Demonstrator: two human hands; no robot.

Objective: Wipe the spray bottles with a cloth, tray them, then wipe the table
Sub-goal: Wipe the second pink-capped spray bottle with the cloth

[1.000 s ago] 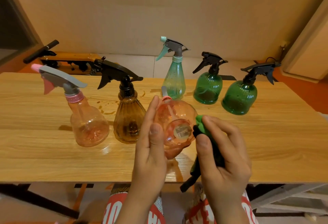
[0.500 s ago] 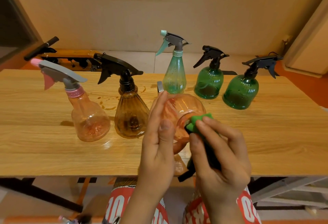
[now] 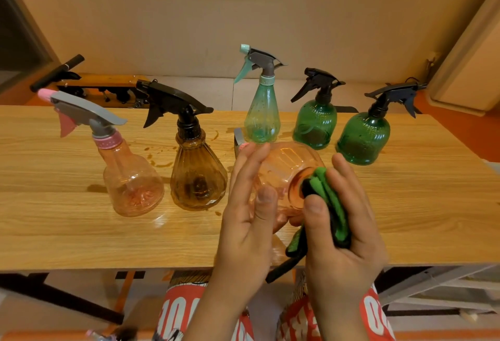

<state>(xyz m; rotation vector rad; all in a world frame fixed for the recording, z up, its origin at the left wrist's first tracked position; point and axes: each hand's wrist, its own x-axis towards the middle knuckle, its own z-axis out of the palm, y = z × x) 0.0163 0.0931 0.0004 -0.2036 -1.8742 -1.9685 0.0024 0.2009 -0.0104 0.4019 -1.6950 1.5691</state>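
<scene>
My left hand (image 3: 243,221) grips the tipped pink bottle (image 3: 286,162); my right hand (image 3: 343,240) clutches the cloth (image 3: 330,205) against its base. The brown bottle (image 3: 197,178) stands just left, the teal bottle (image 3: 261,121) just beyond.

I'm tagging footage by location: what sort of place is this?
Likely a plain indoor room, perhaps a home: a light wooden table, a bare beige wall behind it, and an orange floor.

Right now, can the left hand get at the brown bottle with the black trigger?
Probably within reach, but not free: the brown bottle stands just beside the left hand, nothing between them, yet that hand holds the tipped pink bottle while the right hand presses the cloth to it.
</scene>
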